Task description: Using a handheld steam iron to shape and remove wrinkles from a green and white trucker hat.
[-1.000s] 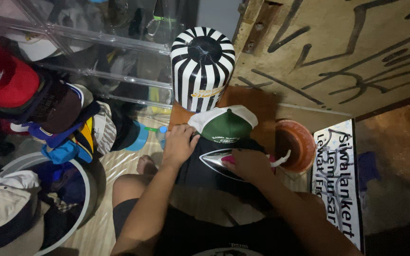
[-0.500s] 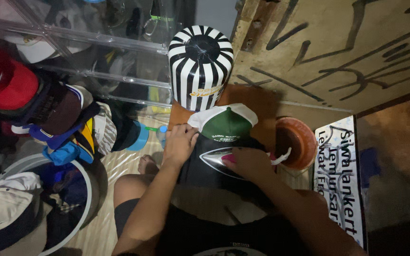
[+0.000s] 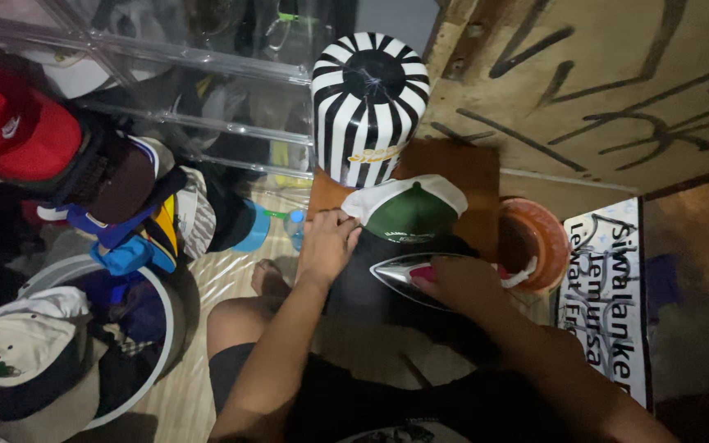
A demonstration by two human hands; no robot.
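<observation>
Head view. A dim, cramped floor corner is seen, backed by a scrawled wooden panel (image 3: 601, 90) and clear plastic shelving (image 3: 190, 90). A brown wooden board (image 3: 461, 176) serves as work surface.

A green-and-white mesh-backed cap (image 3: 410, 209) is laid near the board's middle, its dark brim toward the person. It is judged light, soft in the crown and stiffer at the brim, so best steadied at the edge.

The left hand (image 3: 327, 246) is pressed, fingers down, on the cap's left edge. The right hand (image 3: 463, 283) is clamped round the handle of a silver-soled clothes iron (image 3: 404, 271), set against the dark brim; the iron is judged heavy and likely hot.

At the board's far edge a black-and-white striped cylinder (image 3: 369, 111) stands upright.

Off the board's right edge an orange plastic bowl (image 3: 545, 234) is seen; contents cannot be told.

Lower left, a white round tub (image 3: 156, 344) is seen holding caps, a cream one (image 3: 10, 344) uppermost. Stacked caps (image 3: 125, 205) are heaped above it.
</observation>
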